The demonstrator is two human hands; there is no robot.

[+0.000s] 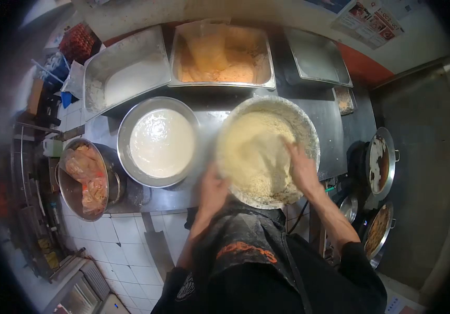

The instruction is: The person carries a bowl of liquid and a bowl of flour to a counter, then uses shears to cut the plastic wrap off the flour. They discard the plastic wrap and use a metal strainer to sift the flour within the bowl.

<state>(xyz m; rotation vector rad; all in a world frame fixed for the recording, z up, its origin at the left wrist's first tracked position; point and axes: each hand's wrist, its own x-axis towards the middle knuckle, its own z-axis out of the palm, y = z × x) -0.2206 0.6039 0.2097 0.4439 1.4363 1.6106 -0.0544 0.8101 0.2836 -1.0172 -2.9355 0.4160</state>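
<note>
A large metal bowl [312, 123] holds pale yellow flour or powder [246, 131], with crumbs clinging to its wall. My left hand [214, 189] is at the bowl's near left rim, its fingers curled against it and blurred. Inside the bowl on the right, my right hand [303, 166] has its fingers closed around a smeared, greyish thing [271, 146] over the powder. Motion blur hides what that is. Left of this bowl stands a steel bowl of smooth white batter [162, 141], which neither hand touches.
Along the back sit a metal pan with white powder [136, 78], a pan with orange powder [240, 73] and a third pan [321, 63]. A pot of bagged raw meat [91, 178] stands left. Two wide pans [382, 162] [379, 230] are at the right.
</note>
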